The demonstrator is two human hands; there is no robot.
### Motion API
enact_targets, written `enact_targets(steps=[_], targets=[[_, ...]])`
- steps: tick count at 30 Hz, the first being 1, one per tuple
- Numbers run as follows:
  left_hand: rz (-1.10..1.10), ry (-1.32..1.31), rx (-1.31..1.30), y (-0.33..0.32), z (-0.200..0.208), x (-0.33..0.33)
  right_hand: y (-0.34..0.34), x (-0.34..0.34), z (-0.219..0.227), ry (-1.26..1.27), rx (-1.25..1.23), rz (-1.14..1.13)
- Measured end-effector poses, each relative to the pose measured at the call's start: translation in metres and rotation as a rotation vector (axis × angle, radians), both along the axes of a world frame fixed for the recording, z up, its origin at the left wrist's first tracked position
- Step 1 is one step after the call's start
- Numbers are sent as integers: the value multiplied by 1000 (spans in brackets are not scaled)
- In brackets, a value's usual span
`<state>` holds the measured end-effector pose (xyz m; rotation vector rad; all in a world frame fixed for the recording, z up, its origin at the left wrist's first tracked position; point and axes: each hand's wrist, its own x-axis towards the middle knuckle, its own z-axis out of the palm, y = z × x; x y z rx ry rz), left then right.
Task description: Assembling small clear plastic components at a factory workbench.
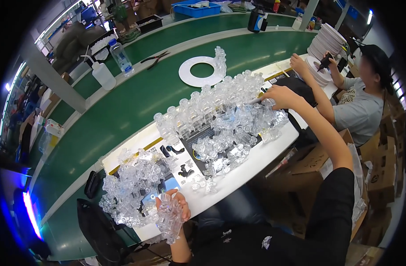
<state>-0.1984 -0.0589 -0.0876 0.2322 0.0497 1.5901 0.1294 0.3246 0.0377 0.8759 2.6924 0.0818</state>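
My left hand (181, 206) is wrapped round a bunch of clear plastic fittings (169, 218) at the near edge of the white work board. A heap of the same fittings (134, 184) lies just beyond it. My right hand (280, 97) reaches to the right end of the board, its fingers closed round a clear plastic fitting (268, 103); the fingertips are partly hidden. Beside it, a row of upright clear fittings (205, 102) runs along the board's far side. Another loose pile of fittings (238, 133) lies in front of that row.
A white ring-shaped disc (187, 77) with fittings on it lies on the green bench (154, 93). Further off are pliers (155, 57), a squeeze bottle (103, 75) and a water bottle (120, 56). At right a co-worker (360, 106) sits by stacked white reels (329, 42); cardboard boxes (382, 164) stand behind.
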Motion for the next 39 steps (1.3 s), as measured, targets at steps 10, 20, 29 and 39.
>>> enact_targets(steps=[10,20,29,39], targets=[[-3,31,-6,-1,-3,0,1,30,-9,604,-95,-449],[21,1,-10,0,4,5,-15,28,-2,390,125,-628],[18,31,-50,-3,-2,3,-15,28,13,484,35,-422],[10,39,-95,3,13,6,3,-39,106,828,152,-432]])
